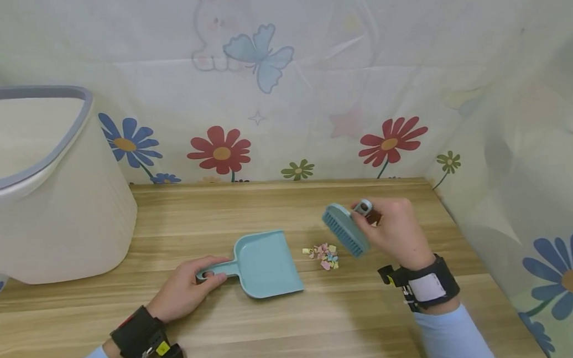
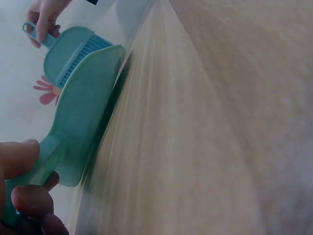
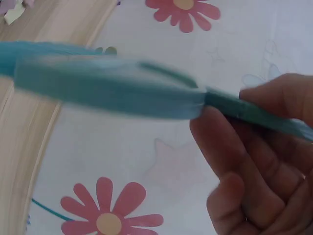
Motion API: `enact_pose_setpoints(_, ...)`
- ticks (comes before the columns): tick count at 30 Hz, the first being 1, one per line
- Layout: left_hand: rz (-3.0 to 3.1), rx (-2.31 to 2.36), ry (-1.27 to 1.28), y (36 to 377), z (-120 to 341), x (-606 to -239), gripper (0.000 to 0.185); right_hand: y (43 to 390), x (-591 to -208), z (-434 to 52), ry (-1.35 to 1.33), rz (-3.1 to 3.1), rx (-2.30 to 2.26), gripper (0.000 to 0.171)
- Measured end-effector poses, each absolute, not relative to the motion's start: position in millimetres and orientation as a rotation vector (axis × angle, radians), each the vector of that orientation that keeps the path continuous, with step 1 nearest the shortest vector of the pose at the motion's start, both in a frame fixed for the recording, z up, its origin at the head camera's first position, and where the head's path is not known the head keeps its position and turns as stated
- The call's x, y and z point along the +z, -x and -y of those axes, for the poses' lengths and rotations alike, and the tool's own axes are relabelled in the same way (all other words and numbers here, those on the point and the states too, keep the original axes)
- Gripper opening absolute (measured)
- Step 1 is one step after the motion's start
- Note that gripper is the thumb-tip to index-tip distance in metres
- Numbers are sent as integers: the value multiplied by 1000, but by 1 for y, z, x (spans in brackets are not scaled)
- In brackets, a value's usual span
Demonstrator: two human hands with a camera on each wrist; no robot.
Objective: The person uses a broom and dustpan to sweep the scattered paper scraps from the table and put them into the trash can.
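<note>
the left hand [image 1: 186, 288] grips the handle of a teal dustpan [image 1: 264, 263], fingers curled round it; the pan lies flat on the wooden table [image 1: 297, 333], its mouth turned toward a small heap of coloured paper scraps [image 1: 323, 255] just beside it. the right hand [image 1: 394, 227] holds a teal brush [image 1: 345, 229] by its short handle, lifted off the table and tilted, bristles facing down toward the scraps, not touching them.

the head view alone shows the scraps between pan and brush, and a large white bin [image 1: 37, 185] with a grey rim standing well apart at the table's left end. the left wrist view shows the thumb and fingertips [image 2: 29, 200] clamped on the dustpan's handle from close by, with the brush [image 2: 68, 54] beyond the pan's far edge; the table there is smeared with blur. the right wrist view shows the fingers [image 3: 234, 161] wrapped about the brush handle [image 3: 254, 115], the brush head blurred against a flowered cloth backdrop [image 3: 146, 166]. only a corner of the scraps shows there, and the bristles cannot be made out.
</note>
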State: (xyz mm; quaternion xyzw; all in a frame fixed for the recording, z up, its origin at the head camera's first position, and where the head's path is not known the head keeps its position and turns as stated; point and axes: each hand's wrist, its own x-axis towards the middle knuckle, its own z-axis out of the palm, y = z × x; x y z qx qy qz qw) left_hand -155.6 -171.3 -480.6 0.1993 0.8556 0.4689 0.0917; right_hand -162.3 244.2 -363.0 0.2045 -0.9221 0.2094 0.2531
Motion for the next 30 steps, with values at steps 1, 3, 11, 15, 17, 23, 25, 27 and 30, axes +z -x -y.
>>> enact_pose_setpoints(1, -2541, 1395, -593, 156, 171, -481, 38, 162, -364, -242, -504, 2508, 544, 6)
enact_pose_setpoints(3, -2536, 1404, -594, 155, 171, -481, 38, 160, -366, -237, -416, 2520, 498, 12)
enact_pose_setpoints(11, -2536, 1421, -596, 153, 169, -479, 42, 158, -373, -215, -322, 2558, 469, 20)
enact_pose_setpoints(15, -2564, 1403, -593, 153, 168, -478, 42, 158, -378, -202, -349, 2511, 497, 14)
enact_pose_setpoints(17, -2578, 1391, -594, 154, 168, -477, 42, 159, -381, -196, -367, 2483, 487, 12)
enact_pose_setpoints(23, -2583, 1392, -597, 153, 167, -476, 41, 161, -384, -177, -431, 2435, 474, 13)
enact_pose_setpoints(25, -2575, 1398, -591, 153, 167, -475, 41, 161, -384, -170, -447, 2437, 484, 15)
enact_pose_setpoints(27, -2571, 1401, -586, 153, 167, -475, 41, 162, -384, -163, -461, 2443, 497, 17)
enact_pose_setpoints(30, -2566, 1403, -582, 152, 167, -474, 41, 163, -384, -154, -477, 2451, 525, 16)
